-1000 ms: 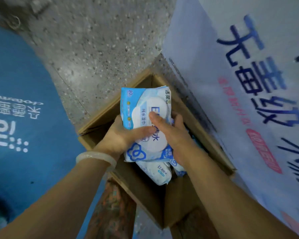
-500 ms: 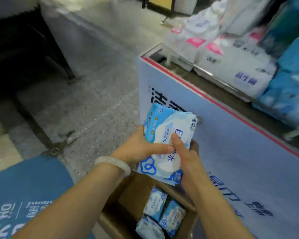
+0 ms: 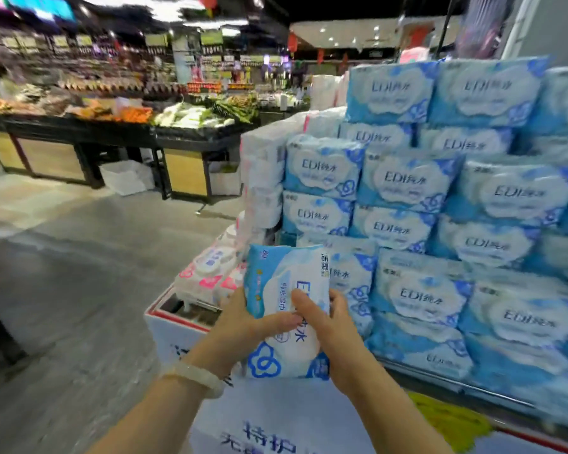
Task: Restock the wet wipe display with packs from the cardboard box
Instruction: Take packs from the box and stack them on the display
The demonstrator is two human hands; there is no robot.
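Note:
Both my hands hold a blue-and-white wet wipe pack (image 3: pixel 284 283) upright in front of me. My left hand (image 3: pixel 243 326) grips its left edge, thumb across the front. My right hand (image 3: pixel 325 326) grips the right side, thumb on the front. The pack hangs above the corner of the white display base (image 3: pixel 276 417), just left of the wet wipe display (image 3: pixel 440 204), a tall stepped stack of matching blue packs. The cardboard box is out of view.
Pink-and-white packs (image 3: pixel 210 273) lie at the display's left corner, with white bundles (image 3: pixel 263 178) stacked behind them. Open grey floor (image 3: pixel 63 273) spreads to the left. Produce stands (image 3: pixel 112 132) line the far side of the aisle.
My view has swung up from the cardboard box to the display. Both hands have lifted the pack out of the box to display height, keeping the same grip.

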